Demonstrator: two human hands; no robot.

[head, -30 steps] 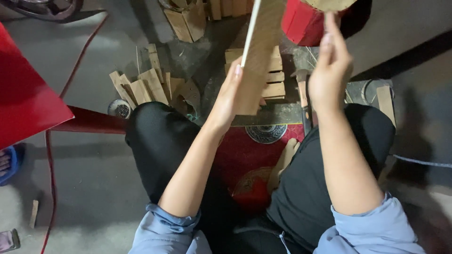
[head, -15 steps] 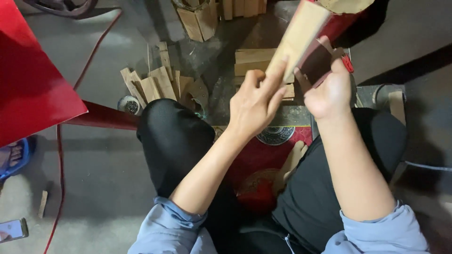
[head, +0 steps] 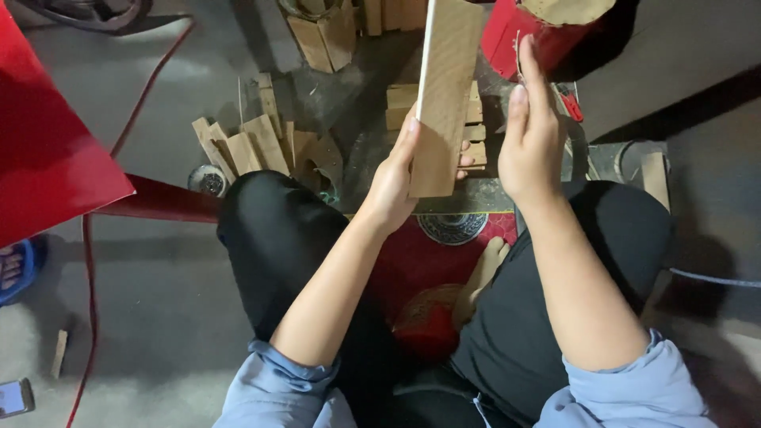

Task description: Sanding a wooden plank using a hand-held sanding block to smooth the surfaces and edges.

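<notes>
the left hand (head: pixel 394 184) grips a long flat wooden board (head: pixel 445 95) near its lower end, thumb on the near edge and fingertips wrapped round the far face, so the board stands up and away from the person, tilted slightly to the right, its top running out of the frame. the right hand (head: pixel 533 135) is held open just to the right of the board, fingers straight and together, palm turned toward the board's edge; whether it touches the wood cannot be told from this view. both forearms come out of rolled light blue sleeves (head: pixel 279 379), and the person sits with knees apart in black trousers (head: pixel 273 238). between the legs lies a red mat with a round dark emblem (head: pixel 452 227), and lower down a red rounded object (head: pixel 424 321) sits beside a pale wooden piece (head: pixel 480 277). on the concrete floor (head: pixel 151 301) ahead, a loose pile of short wood offcuts (head: pixel 254 147) lies to the left, and a stack of small wooden blocks (head: pixel 408 107) shows behind the board. a red drum-like cylinder with a tan top (head: pixel 547 28) stands at the upper right. a red sheet (head: pixel 47 143) fills the left edge, a thin red cable (head: pixel 91 277) trails down the floor, and a phone (head: pixel 16 396) lies at the bottom left corner
</notes>
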